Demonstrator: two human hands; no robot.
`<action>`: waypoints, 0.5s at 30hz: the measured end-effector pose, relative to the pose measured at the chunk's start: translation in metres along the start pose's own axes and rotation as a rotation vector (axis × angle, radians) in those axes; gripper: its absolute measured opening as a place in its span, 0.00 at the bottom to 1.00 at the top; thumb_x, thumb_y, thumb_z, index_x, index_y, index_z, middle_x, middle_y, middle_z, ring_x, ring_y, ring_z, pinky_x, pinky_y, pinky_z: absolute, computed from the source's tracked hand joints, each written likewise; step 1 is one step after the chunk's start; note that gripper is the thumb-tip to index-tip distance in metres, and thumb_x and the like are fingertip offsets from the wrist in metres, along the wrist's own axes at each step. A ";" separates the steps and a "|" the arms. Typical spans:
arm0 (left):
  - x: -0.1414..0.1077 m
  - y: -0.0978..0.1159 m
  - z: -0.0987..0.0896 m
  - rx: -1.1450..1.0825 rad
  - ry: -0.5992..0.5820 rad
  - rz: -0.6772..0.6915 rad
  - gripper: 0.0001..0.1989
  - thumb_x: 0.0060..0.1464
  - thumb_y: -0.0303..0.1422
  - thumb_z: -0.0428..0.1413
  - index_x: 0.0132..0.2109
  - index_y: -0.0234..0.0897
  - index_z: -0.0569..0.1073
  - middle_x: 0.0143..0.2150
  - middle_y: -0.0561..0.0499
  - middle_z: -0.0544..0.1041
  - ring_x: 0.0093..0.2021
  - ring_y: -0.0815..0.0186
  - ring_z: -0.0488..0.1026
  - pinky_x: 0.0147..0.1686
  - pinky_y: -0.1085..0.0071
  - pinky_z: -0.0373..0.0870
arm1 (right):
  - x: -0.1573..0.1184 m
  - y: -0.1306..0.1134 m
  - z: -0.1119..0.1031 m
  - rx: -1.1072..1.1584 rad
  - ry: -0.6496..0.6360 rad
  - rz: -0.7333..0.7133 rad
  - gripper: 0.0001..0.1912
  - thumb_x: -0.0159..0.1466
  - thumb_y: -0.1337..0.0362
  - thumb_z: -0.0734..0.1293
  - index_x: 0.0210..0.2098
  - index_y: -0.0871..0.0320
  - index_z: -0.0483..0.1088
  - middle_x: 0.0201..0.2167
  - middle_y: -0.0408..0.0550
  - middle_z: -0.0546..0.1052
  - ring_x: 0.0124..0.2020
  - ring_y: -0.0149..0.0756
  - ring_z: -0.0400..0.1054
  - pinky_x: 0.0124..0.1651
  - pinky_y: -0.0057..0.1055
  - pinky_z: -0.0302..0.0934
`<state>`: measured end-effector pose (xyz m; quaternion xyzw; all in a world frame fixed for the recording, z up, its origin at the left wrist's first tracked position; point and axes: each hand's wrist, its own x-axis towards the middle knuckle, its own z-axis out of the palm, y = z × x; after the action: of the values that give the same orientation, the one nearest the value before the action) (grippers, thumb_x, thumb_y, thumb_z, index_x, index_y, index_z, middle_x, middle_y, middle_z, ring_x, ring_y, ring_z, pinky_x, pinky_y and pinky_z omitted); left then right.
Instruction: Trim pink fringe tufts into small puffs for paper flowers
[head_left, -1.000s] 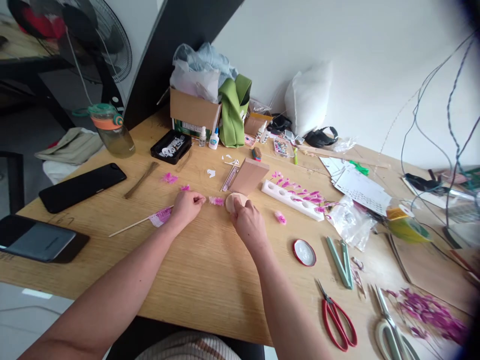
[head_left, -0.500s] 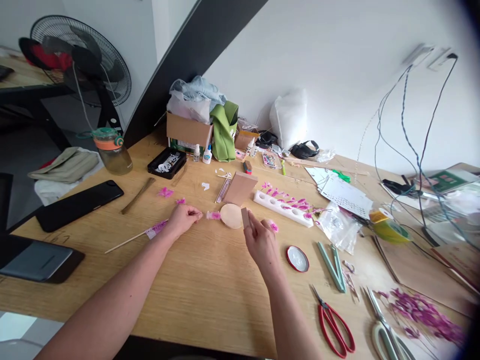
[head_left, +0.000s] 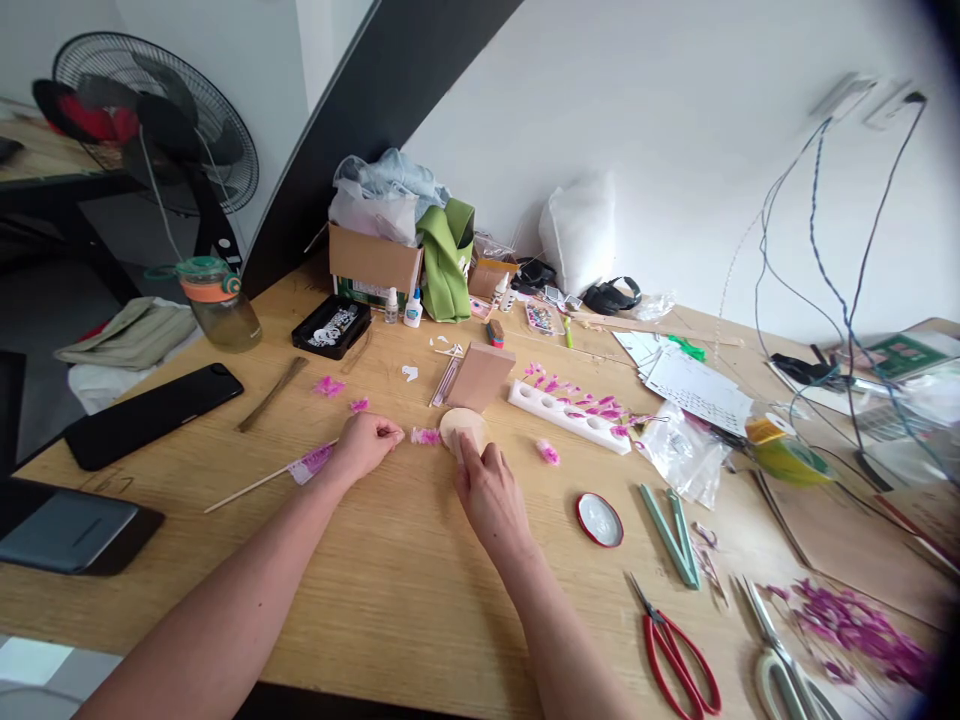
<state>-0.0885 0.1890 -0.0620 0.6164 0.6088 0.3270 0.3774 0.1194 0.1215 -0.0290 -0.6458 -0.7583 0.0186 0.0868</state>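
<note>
Pale wood-grain counter (head_left: 375,580) below a plain white wall (head_left: 675,150). The left hand (head_left: 369,445) bunches its fingertips; whether that grip is closed on something thin, I cannot tell. Between it and a round, pale wood-coloured disc (head_left: 451,420) lies a fluffy pink-and-white strip (head_left: 426,437). The right hand (head_left: 491,497) rests an extended finger over the disc; what its grip holds is hidden. A stray sideways push could crumple the strip, or slide the disc into the standing tan rectangular block (head_left: 487,375) just behind. Bare wood opens toward the near edge; the far side is crowded
</note>
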 end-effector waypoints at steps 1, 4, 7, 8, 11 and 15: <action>0.000 0.001 0.000 0.003 0.000 0.000 0.09 0.47 0.35 0.56 0.27 0.37 0.79 0.22 0.50 0.78 0.25 0.63 0.72 0.28 0.70 0.63 | 0.000 0.000 -0.001 -0.012 -0.013 -0.006 0.26 0.65 0.70 0.58 0.63 0.56 0.58 0.39 0.52 0.68 0.40 0.40 0.65 0.40 0.30 0.59; -0.001 0.003 -0.001 0.011 0.006 -0.010 0.08 0.47 0.34 0.56 0.26 0.37 0.79 0.22 0.51 0.77 0.25 0.64 0.71 0.27 0.71 0.63 | 0.003 0.000 -0.006 -0.052 -0.062 -0.022 0.25 0.66 0.69 0.58 0.62 0.57 0.58 0.39 0.54 0.69 0.40 0.41 0.66 0.39 0.30 0.59; -0.002 0.004 -0.002 0.022 0.005 -0.038 0.09 0.47 0.34 0.57 0.25 0.37 0.78 0.22 0.51 0.77 0.25 0.65 0.71 0.28 0.71 0.62 | 0.011 -0.003 -0.010 -0.093 -0.138 -0.019 0.24 0.65 0.70 0.57 0.61 0.57 0.59 0.38 0.53 0.69 0.39 0.40 0.67 0.37 0.30 0.58; -0.001 0.003 -0.002 0.026 0.003 -0.049 0.09 0.47 0.34 0.57 0.25 0.37 0.78 0.22 0.51 0.77 0.26 0.64 0.71 0.29 0.71 0.63 | 0.016 -0.004 -0.011 -0.104 -0.152 -0.010 0.24 0.65 0.70 0.57 0.61 0.57 0.59 0.39 0.53 0.69 0.39 0.40 0.67 0.36 0.30 0.58; 0.002 -0.001 -0.001 0.041 0.017 -0.074 0.09 0.48 0.35 0.57 0.26 0.36 0.78 0.25 0.50 0.78 0.29 0.64 0.72 0.33 0.70 0.63 | 0.032 -0.008 -0.007 -0.107 -0.132 0.015 0.23 0.67 0.67 0.57 0.61 0.57 0.58 0.42 0.55 0.69 0.41 0.42 0.67 0.34 0.30 0.57; 0.001 0.000 -0.003 0.048 0.008 -0.048 0.08 0.46 0.35 0.57 0.24 0.37 0.77 0.24 0.51 0.77 0.28 0.64 0.72 0.32 0.70 0.63 | 0.028 -0.006 -0.008 -0.042 -0.102 0.043 0.23 0.67 0.65 0.57 0.62 0.53 0.59 0.40 0.53 0.69 0.41 0.42 0.68 0.35 0.30 0.58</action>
<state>-0.0909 0.1903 -0.0606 0.6092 0.6326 0.3055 0.3679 0.1110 0.1473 -0.0175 -0.6617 -0.7480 0.0376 0.0339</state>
